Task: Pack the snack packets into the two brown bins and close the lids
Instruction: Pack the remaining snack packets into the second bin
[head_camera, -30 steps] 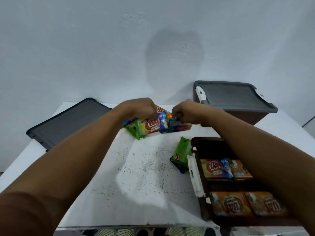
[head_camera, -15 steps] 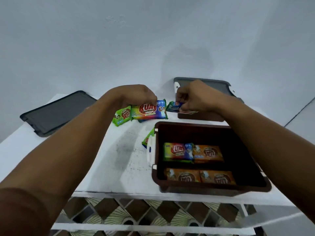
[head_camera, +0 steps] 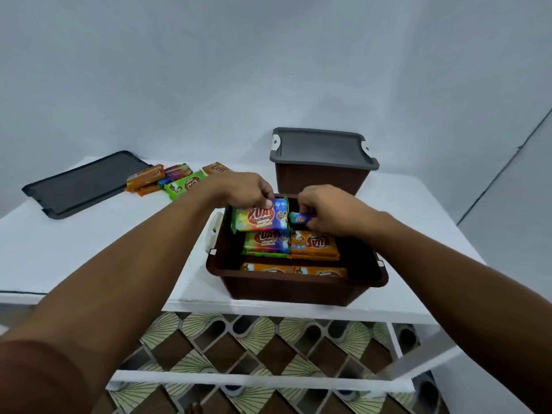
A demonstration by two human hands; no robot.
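An open brown bin [head_camera: 286,286] stands at the table's front edge with several snack packets [head_camera: 313,243] lying inside. My left hand [head_camera: 242,189] pinches a green-blue snack packet [head_camera: 260,218] by its top edge over the bin's far left part. My right hand [head_camera: 325,210] grips a small blue packet [head_camera: 300,217] over the far right part of the bin. A second brown bin [head_camera: 321,177] stands behind, its grey lid [head_camera: 321,147] on top. Several loose packets [head_camera: 176,177] lie on the table at the back left.
A loose grey lid [head_camera: 83,182] lies flat at the table's back left, next to the loose packets. The white table [head_camera: 89,240] ends just in front of the open bin. A patterned tiled floor [head_camera: 239,348] shows below. A pale wall rises behind.
Both hands have carried their packets from the back of the table to above the open bin. The view has shifted so the bin sits centre, and the loose packets at the back left came into sight.
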